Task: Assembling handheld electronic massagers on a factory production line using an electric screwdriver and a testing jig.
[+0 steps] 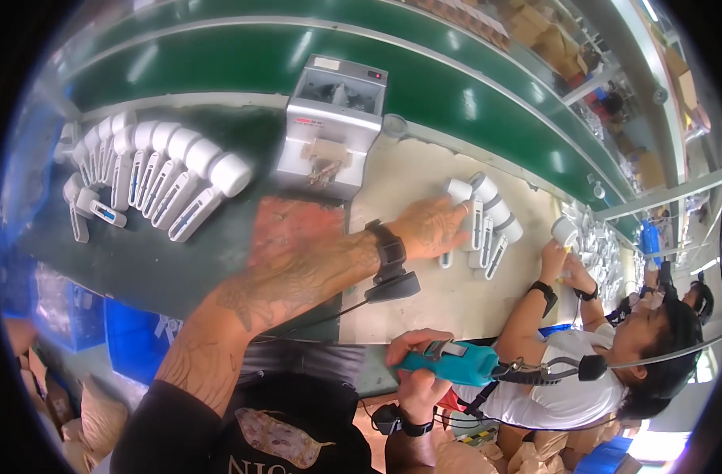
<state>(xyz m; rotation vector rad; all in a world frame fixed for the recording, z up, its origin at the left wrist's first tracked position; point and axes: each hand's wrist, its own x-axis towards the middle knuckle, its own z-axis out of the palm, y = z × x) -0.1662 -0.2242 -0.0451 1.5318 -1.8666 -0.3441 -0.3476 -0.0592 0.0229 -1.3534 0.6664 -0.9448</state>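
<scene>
My left hand (430, 227) reaches across the bench, its fingers curled over a white round-headed handheld device (458, 189). Part of that device's body is hidden beneath the hand. Close beside it, several similar white devices (496, 212) stand in a row, with slotted handles pointing toward me. Near the bench's front edge, my right hand (416, 375) is closed around a teal electric screwdriver (455, 363) with a coiled cord. A long curved row of the same white devices (159, 162) lies on the dark mat at the left.
A silver screw feeder (329, 130) stands at the bench's back middle, near a red patch (294, 229). At right, a co-worker (566, 379) handles a white part beside heaped pieces (601, 249). A green conveyor (226, 59) runs behind; a blue bin (132, 340) sits below left.
</scene>
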